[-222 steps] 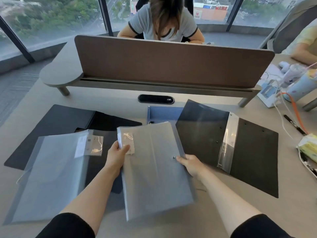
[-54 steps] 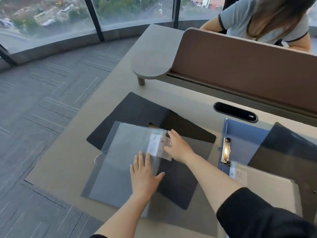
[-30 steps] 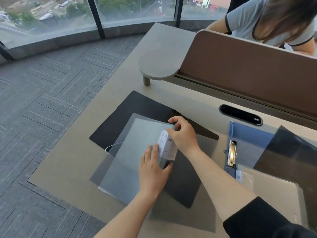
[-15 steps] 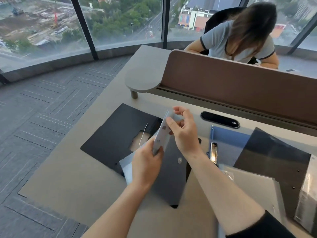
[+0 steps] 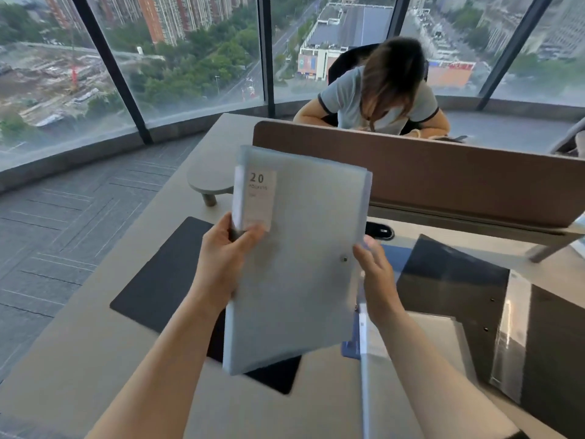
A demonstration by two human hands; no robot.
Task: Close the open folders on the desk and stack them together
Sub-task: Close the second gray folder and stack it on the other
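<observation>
Black folder (image 5: pixel 164 274) lies open on the desk (image 5: pixel 79 359) at left. Left hand (image 5: pixel 224 258) pinches the closed translucent folder (image 5: pixel 300 264) mid-frame, raised off the desk; right hand (image 5: pixel 376 277) grips its right edge. Dark open folder (image 5: pixel 449 280) lies right.

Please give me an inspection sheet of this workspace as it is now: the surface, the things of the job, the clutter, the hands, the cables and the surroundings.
Surface: grey desk, with a brown divider panel along its far side.
Job's things: closed translucent folder marked "20", lifted off the desk; black folder lying open at the left; dark open folder at the right; blue clipboard folder, mostly hidden; pale closed folder lying by the right arm.
Clutter: nothing seen.
Hands: left hand grips the translucent folder's left edge; right hand holds its right edge.
Cables: nothing seen; black oval cable port in the desk.
Surroundings: seated person beyond the divider; glass wall with a city view.
</observation>
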